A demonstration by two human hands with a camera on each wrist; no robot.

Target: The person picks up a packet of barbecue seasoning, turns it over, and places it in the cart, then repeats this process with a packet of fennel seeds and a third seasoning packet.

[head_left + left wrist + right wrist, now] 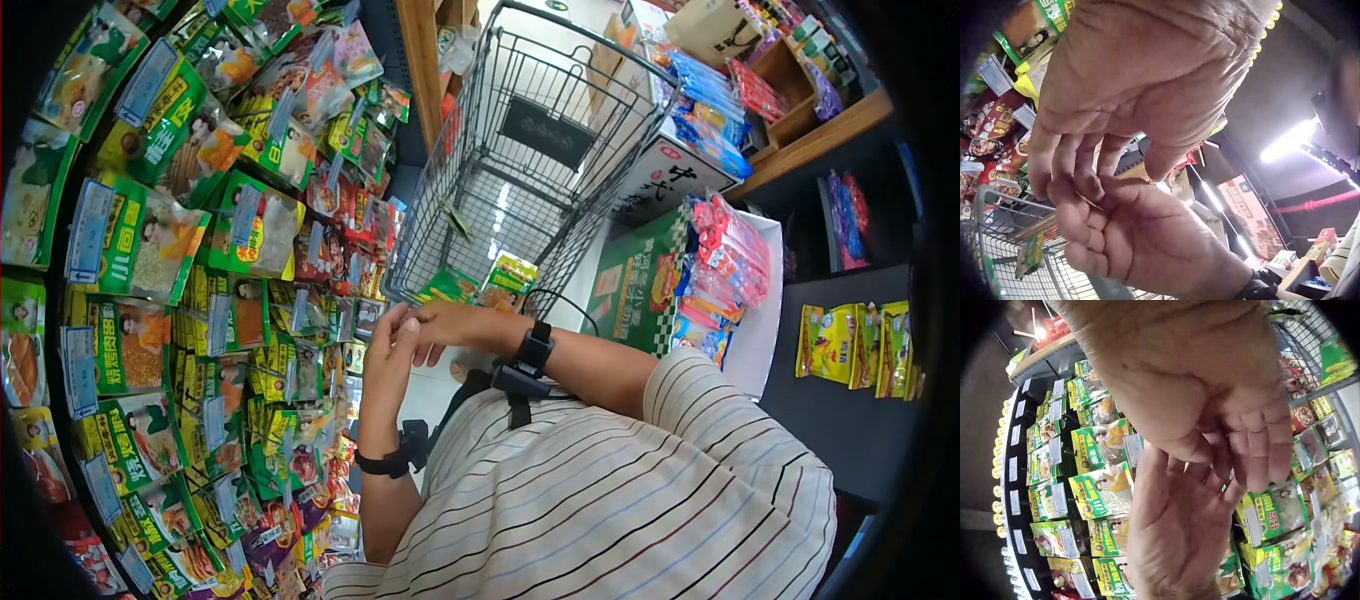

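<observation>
In the head view my left hand (388, 372) and right hand (462, 325) meet in front of the body, above the near end of a shopping cart. In the left wrist view, the loosely bent fingers of the left hand (1147, 75) overlap those of the right hand (1154, 234), whose palm shows. From the right wrist view, the right hand (1179, 375) crosses over the left hand (1179, 528) at the fingers. Nothing shows held in either one; some fingertips are hidden. Inside the wire shopping cart (545, 132) lie a yellow-green packet (511, 272) and a green packet (448, 287).
Along the left, hanging seasoning packets (150, 235) with price tags fill a rack. At right stand a green carton (635, 285), a white box holding pink packets (728, 250), and a dark shelf with yellow packets (832, 335). A wooden post (418, 70) rises beside the cart.
</observation>
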